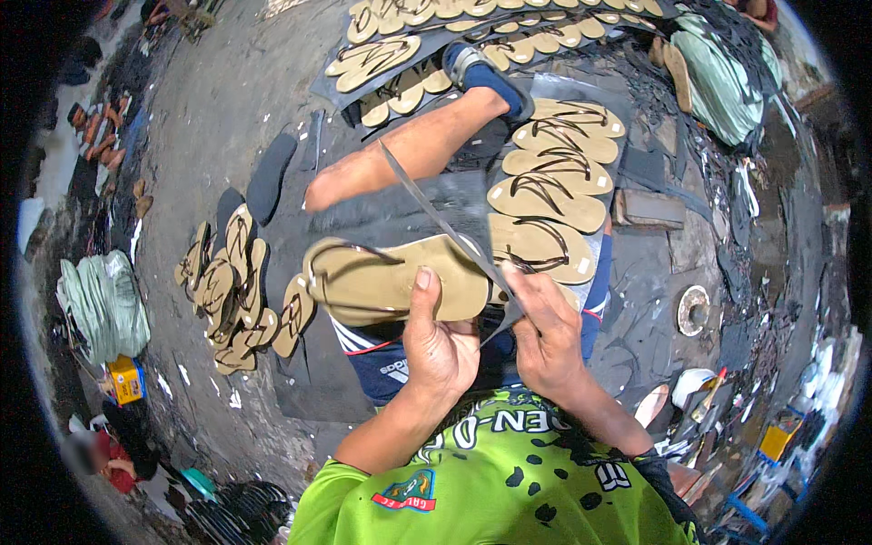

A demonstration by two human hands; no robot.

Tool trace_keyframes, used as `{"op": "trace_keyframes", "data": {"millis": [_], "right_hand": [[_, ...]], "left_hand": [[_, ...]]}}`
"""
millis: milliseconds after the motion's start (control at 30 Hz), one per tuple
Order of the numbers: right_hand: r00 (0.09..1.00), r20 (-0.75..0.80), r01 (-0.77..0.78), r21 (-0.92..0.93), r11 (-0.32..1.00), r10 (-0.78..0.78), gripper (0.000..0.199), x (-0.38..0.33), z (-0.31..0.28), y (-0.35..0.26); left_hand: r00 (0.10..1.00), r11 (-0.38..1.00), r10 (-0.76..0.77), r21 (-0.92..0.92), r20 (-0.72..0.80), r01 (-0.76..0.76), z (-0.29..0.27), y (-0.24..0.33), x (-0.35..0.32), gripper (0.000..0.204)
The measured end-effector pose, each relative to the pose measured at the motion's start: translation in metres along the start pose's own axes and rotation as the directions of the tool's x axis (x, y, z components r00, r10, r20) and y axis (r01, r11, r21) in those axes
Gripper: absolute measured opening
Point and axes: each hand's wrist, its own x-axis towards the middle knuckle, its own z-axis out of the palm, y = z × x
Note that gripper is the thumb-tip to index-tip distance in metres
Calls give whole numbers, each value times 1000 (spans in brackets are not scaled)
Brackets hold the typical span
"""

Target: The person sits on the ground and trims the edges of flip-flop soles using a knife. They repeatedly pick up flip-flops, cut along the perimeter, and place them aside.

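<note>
A tan flip-flop (363,286) with thin dark straps lies sole-down across my lap, its toe end to the left. My left hand (440,350) grips it near the heel, thumb pressed on top and fingers beneath. In my right hand (549,336) is a long, thin knife (427,202), its blade slanting up to the left. The blade passes close along the flip-flop's heel edge; whether it touches is unclear. The handle is mostly hidden by my fingers. Beside my right hand, a row of similar flip-flops (549,195) lies overlapping on a dark sheet.
A loose heap of flip-flops (218,286) lies on the floor at the left, near dark sole pieces (271,177). More rows (372,59) stretch across the far side, past my bare leg (400,163). Right of me are a round metal ring (693,310) and a pale green sack (718,82).
</note>
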Motion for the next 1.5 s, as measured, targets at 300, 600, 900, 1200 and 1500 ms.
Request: {"op": "trace_keyframes", "data": {"millis": [300, 600, 900, 1200, 1500], "right_hand": [[952, -289, 24, -257, 966, -101, 49, -46, -12, 36], [979, -19, -205, -151, 967, 205, 44, -24, -48, -9], [852, 432, -298, -64, 952, 296, 21, -10, -67, -21], [873, 464, -284, 234, 930, 150, 49, -7, -10, 14], [933, 348, 209, -301, 930, -96, 33, 11, 37, 20]], "left_hand": [[927, 977, -213, 52, 309, 208, 52, 11, 9, 23], [968, 918, -222, 359, 116, 167, 16, 2, -6, 40], [912, 841, -389, 453, 129, 294, -35, 29, -16, 63], [783, 789, -583, 379, 217, 483, -73, 52, -17, 64], [773, 786, -596, 356, 218, 506, -70, 57, -17, 59]]}}
